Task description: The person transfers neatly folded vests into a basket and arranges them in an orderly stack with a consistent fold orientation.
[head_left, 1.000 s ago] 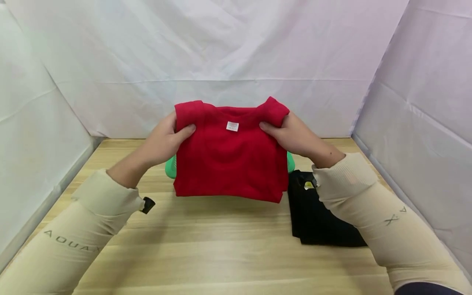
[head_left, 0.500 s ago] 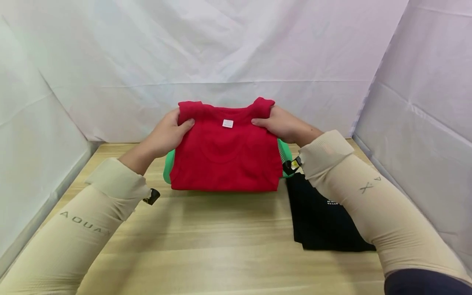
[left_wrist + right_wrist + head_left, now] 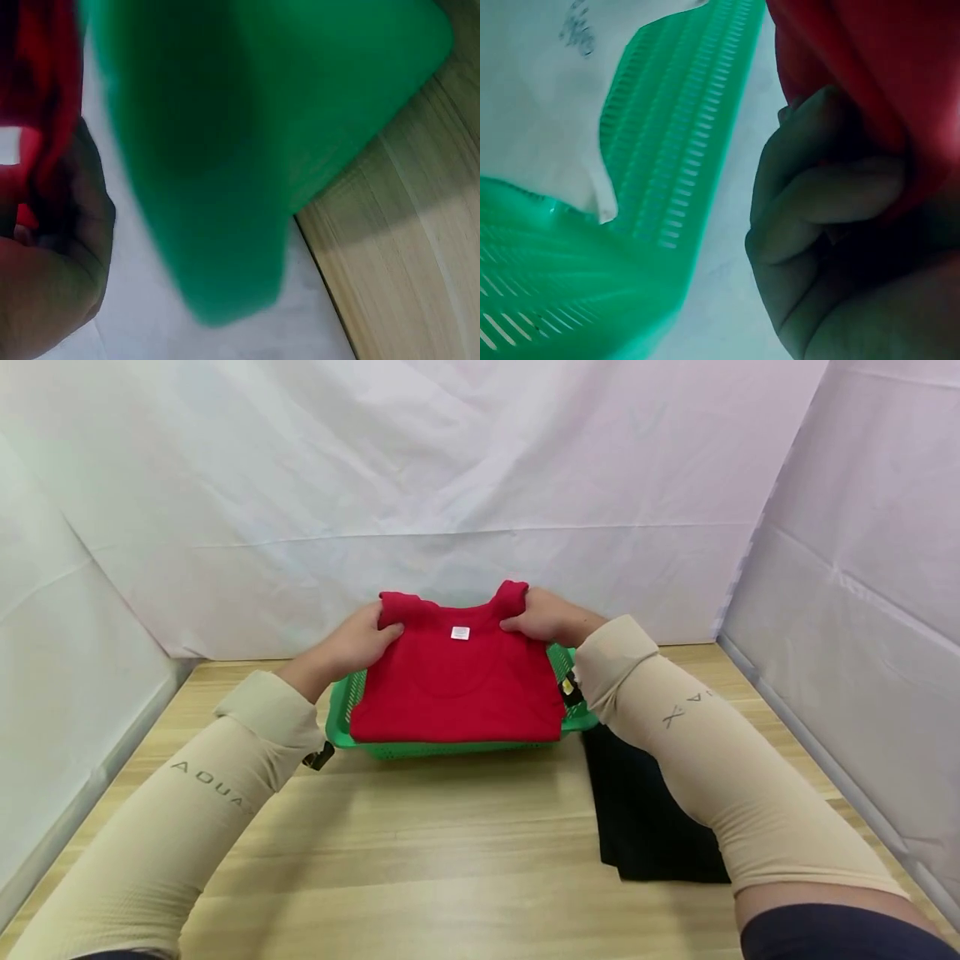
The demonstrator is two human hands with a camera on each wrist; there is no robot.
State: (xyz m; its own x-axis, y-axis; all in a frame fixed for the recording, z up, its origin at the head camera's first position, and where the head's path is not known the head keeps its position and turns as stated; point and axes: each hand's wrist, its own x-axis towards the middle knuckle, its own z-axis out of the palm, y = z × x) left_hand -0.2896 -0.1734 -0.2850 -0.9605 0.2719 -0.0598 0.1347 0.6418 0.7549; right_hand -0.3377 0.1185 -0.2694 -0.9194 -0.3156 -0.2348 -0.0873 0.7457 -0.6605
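my left hand (image 3: 356, 639) and my right hand (image 3: 553, 612) both grip the folded red shirt (image 3: 457, 681), one at each far shoulder corner. each thumb presses on the face of the cloth, with the fingers curled behind it; from my right wrist i see those fingers bent into the red fabric.

the shirt is over the green basket (image 3: 450, 750), far and central on the wooden table (image 3: 420, 852). it slopes, its neckline raised on the far side and its folded bottom edge low at the basket's near rim; i cannot tell whether that edge touches the rim. a small white label (image 3: 460, 632) sits below the neckline, between my hands.

inside the basket, from my right wrist, i see a white cloth (image 3: 540, 105) with dark print. to the right of the basket and nearer to me lies a black folded cloth (image 3: 648, 814), partly hidden by my right sleeve (image 3: 675, 718). beyond the table's far edge hangs a white sheet (image 3: 450, 468).
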